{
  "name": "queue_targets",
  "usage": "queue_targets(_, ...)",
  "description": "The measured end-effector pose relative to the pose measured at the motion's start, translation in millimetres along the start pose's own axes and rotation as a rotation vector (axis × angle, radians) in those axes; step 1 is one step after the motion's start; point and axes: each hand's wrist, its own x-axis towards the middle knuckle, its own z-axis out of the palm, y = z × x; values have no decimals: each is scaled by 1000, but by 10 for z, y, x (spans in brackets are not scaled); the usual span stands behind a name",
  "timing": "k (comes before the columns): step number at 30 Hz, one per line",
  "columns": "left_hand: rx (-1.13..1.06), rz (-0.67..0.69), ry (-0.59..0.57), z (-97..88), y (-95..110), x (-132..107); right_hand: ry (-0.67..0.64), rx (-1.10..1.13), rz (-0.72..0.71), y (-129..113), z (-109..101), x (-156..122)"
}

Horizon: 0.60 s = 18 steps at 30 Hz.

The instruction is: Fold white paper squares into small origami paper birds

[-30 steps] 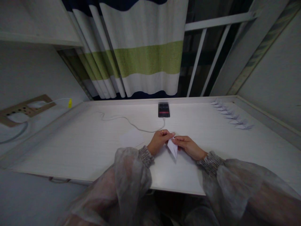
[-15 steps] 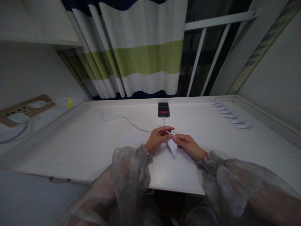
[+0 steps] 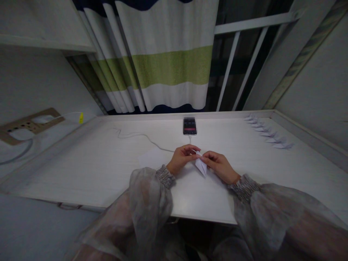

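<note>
A white folded paper (image 3: 201, 168) with a pointed lower end is held between both hands above the white desk. My left hand (image 3: 183, 157) pinches its upper left side between thumb and fingers. From the other side, my right hand (image 3: 219, 165) grips the upper right of the same piece with thumb and forefinger. The fingers cover the paper's top, so its folds there are partly hidden. Several white folded paper pieces (image 3: 268, 132), shaped like cranes, stand in a row at the back right.
A phone (image 3: 189, 125) lies at the back of the desk (image 3: 81, 170), its white cable (image 3: 144, 135) trailing left. White paper sheets (image 3: 153, 157) lie left of my left hand. A power strip (image 3: 29, 127) sits at far left, and a striped curtain (image 3: 171, 69) hangs behind.
The folded paper has tilted, its lower tip swinging slightly right and up. My fingers have shifted a little around its upper end.
</note>
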Motion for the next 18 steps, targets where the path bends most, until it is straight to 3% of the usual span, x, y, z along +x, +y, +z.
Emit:
queue_targets(6,181,210,4,-12,11,13,45,6,-33,36,-3,20)
queue_targets(13,55,18,5,-22,9,11,71,-99,-76,25,0,8)
queue_targets(18,100,95,-45,-25,18,15,109,-223,-101,-2,-8,6)
